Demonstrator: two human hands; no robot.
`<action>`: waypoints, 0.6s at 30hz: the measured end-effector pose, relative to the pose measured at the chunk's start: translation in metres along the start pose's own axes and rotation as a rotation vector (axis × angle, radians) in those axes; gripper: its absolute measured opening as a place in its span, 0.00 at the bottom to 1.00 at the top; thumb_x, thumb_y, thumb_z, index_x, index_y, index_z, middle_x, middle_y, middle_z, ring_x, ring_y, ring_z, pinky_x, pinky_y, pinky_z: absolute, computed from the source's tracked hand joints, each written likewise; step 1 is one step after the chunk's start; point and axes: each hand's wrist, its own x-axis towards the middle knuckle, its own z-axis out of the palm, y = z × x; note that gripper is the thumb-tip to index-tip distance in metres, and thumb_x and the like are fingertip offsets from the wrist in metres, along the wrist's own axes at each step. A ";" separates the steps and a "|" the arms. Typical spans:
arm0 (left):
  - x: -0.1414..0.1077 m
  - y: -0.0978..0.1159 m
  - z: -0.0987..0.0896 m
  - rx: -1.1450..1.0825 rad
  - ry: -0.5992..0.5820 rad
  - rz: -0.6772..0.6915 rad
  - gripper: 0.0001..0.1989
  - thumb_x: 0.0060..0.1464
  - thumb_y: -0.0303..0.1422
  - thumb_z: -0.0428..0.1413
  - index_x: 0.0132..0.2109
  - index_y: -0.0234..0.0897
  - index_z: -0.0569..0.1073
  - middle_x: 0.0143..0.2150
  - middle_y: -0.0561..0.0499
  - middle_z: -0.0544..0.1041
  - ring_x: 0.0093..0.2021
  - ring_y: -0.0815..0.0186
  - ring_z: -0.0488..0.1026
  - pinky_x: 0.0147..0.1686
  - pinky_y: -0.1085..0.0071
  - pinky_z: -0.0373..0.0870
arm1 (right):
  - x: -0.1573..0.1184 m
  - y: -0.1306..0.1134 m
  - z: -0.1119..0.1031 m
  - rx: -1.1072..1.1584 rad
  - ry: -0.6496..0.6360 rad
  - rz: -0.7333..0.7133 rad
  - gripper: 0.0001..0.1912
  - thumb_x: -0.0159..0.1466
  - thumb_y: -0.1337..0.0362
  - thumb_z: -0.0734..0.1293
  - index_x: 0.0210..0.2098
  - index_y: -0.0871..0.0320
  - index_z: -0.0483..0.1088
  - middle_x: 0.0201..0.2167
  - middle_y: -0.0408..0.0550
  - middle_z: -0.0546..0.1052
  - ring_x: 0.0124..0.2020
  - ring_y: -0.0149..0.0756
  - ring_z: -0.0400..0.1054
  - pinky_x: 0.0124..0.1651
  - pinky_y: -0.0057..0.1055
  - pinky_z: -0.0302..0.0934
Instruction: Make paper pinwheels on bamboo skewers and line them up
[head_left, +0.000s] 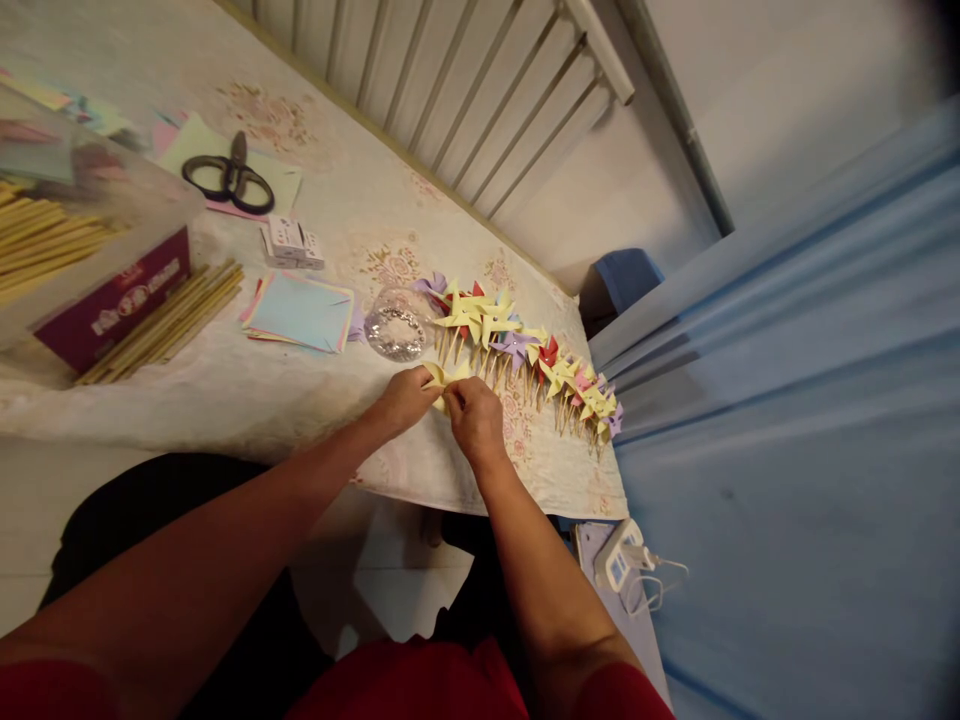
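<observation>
A yellow paper pinwheel (448, 377) is pinched between my two hands just above the table's near side; its blades are partly folded in. My left hand (409, 400) closes on its left edge. From the other side my right hand (477, 415) grips it, and the fingers hide its centre. Right behind lies a clear round dish (397, 328) of small shiny pins. Beyond and to the right runs a row of finished pinwheels (517, 345) on sticks, in yellow, purple, red and pink.
Left of the dish sits a stack of coloured paper squares (304, 312), with small white boxes (291, 243) and black-handled scissors (231, 178) behind. Wooden sticks (169, 325) lie beside a clear plastic bin (112, 300). A metal railing (442, 90) borders the far edge; a blue curtain (787, 400) hangs right.
</observation>
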 end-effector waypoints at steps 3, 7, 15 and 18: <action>0.001 -0.001 0.000 0.027 0.026 -0.011 0.07 0.48 0.35 0.51 0.27 0.38 0.67 0.26 0.54 0.71 0.31 0.65 0.66 0.31 0.70 0.60 | 0.002 0.000 0.004 0.070 0.019 0.091 0.07 0.60 0.65 0.66 0.25 0.56 0.71 0.27 0.43 0.73 0.32 0.34 0.65 0.38 0.30 0.58; 0.003 -0.003 -0.001 0.031 0.034 -0.028 0.06 0.47 0.35 0.51 0.27 0.38 0.67 0.27 0.54 0.71 0.31 0.65 0.67 0.31 0.70 0.59 | 0.003 0.004 0.017 0.268 0.051 0.342 0.07 0.59 0.65 0.66 0.24 0.57 0.70 0.21 0.39 0.69 0.26 0.32 0.62 0.33 0.28 0.57; 0.003 0.000 -0.001 0.025 0.024 -0.032 0.05 0.48 0.33 0.51 0.27 0.37 0.67 0.27 0.54 0.71 0.32 0.65 0.67 0.32 0.69 0.60 | 0.005 0.003 0.004 0.036 -0.005 0.006 0.07 0.61 0.65 0.66 0.26 0.56 0.72 0.29 0.45 0.74 0.34 0.35 0.66 0.41 0.31 0.59; 0.002 0.002 -0.001 0.025 0.042 -0.058 0.06 0.49 0.33 0.52 0.26 0.38 0.65 0.26 0.55 0.69 0.31 0.66 0.66 0.31 0.69 0.59 | 0.006 0.006 0.013 0.184 0.034 0.212 0.07 0.59 0.65 0.66 0.24 0.56 0.71 0.24 0.41 0.72 0.29 0.33 0.64 0.36 0.29 0.59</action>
